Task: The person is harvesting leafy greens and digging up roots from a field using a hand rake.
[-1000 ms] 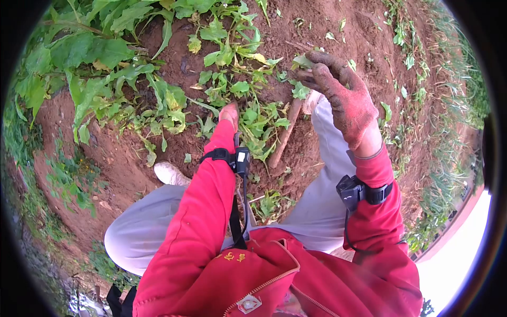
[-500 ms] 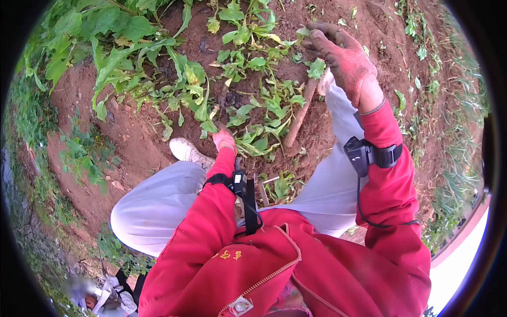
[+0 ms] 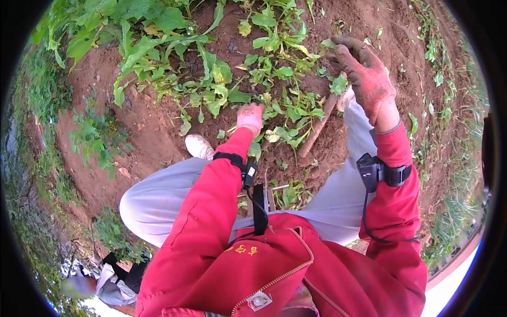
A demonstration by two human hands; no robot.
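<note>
My left hand (image 3: 251, 117), in a pinkish glove, reaches down among low leafy green plants (image 3: 296, 112). Its fingers bend down at the leaves; what lies under them is hidden. My right hand (image 3: 369, 82), in a red glove caked with soil, hovers farther right, with its fingers bent and apart. Small leaves (image 3: 338, 84) show beside its fingertips and below its palm, and I see nothing clearly gripped. Just below that hand a wooden handle (image 3: 319, 127) slants over the soil near my leg; its upper end is hidden.
Taller broad-leaved plants (image 3: 169, 21) fill the upper left. Brown soil (image 3: 95, 137) with scattered leaves surrounds me. My shoe (image 3: 199, 147) rests near my left hand. Grass (image 3: 454, 174) lines the right side. Another person (image 3: 113, 285) is at the lower left.
My left hand has moved forward and right, farther into the leaves. The whole view has shifted slightly; my right hand keeps about the same place over the ground.
</note>
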